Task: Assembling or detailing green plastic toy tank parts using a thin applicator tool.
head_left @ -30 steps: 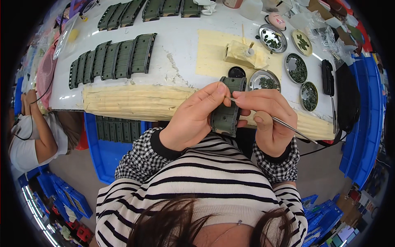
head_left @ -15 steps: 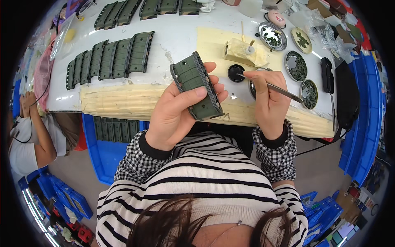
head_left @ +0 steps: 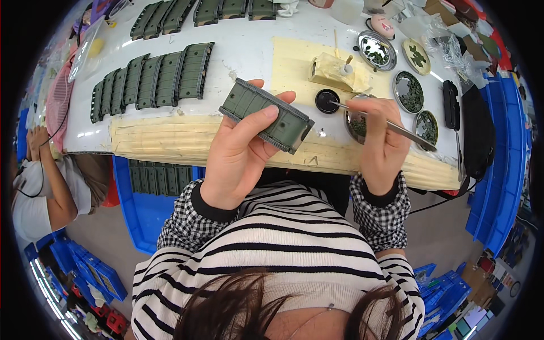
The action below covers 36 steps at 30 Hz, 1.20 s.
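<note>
My left hand (head_left: 232,161) is closed around a green plastic model tank hull (head_left: 258,120) with grey tracks along its long sides. The thumb presses on its flat face, and the hull is held tilted above the table's front edge. In my right hand (head_left: 381,139) is a pair of metal tweezers (head_left: 412,136), gripped like a pen. Their tips reach to a small black round dish (head_left: 327,101) with dark, shiny contents. Whether the tips touch the contents or pinch anything is too small to tell. A dish of green parts (head_left: 357,126) is partly hidden behind my right hand.
Several similar hulls (head_left: 164,79) stand in rows at the left. A tape-covered block (head_left: 340,72) lies behind the black dish. Round dishes of small green parts (head_left: 409,93) and a black case (head_left: 451,105) stand right. Below the table is a blue bin (head_left: 136,221). Another person sits left.
The hull has turned in my left hand from nearly upright to slanting down to the right. My right hand has shifted slightly right with the tweezers.
</note>
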Motion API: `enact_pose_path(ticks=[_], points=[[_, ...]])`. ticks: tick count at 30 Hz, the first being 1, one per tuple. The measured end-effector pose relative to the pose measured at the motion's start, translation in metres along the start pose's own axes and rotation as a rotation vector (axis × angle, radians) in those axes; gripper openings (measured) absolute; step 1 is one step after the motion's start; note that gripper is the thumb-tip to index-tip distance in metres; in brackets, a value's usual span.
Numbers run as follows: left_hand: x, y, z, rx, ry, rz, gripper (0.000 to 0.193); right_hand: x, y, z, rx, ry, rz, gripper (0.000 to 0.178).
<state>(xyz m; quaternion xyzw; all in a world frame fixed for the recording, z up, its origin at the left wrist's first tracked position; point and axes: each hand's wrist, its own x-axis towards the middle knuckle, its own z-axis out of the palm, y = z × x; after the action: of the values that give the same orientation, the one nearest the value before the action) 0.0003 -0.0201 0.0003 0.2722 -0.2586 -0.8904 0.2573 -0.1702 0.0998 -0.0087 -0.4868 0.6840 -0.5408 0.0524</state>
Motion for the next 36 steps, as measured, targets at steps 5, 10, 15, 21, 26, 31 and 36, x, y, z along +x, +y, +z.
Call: enact_pose_path(ticks=[5, 10, 15, 21, 26, 31, 36], points=[[0.004, -0.001, -0.001, -0.188, 0.021, -0.082, 0.035, -0.007, -0.025, -0.004, 0.26, -0.039, -0.147, 0.022], [0.005, -0.002, 0.001, -0.237, 0.009, -0.119, 0.033, -0.01, -0.024, 0.003, 0.321, -0.083, -0.092, 0.023], [0.004, -0.002, 0.001, -0.227, -0.007, -0.14, 0.033, -0.01, -0.025, 0.003, 0.302, -0.1, -0.085, 0.023], [0.004, -0.003, 0.0, -0.25, -0.012, -0.147, 0.033, -0.01, -0.026, 0.002, 0.292, -0.114, -0.068, 0.022], [0.004, -0.003, 0.0, -0.268, -0.005, -0.156, 0.033, -0.009, -0.025, 0.002, 0.292, -0.122, -0.084, 0.022], [0.004, -0.004, 0.0, -0.262, -0.003, -0.148, 0.032, -0.008, -0.024, 0.001, 0.279, -0.142, -0.097, 0.021], [0.003, -0.003, 0.0, -0.229, 0.0, -0.143, 0.033, -0.008, -0.027, 0.0, 0.245, -0.155, -0.141, 0.019]])
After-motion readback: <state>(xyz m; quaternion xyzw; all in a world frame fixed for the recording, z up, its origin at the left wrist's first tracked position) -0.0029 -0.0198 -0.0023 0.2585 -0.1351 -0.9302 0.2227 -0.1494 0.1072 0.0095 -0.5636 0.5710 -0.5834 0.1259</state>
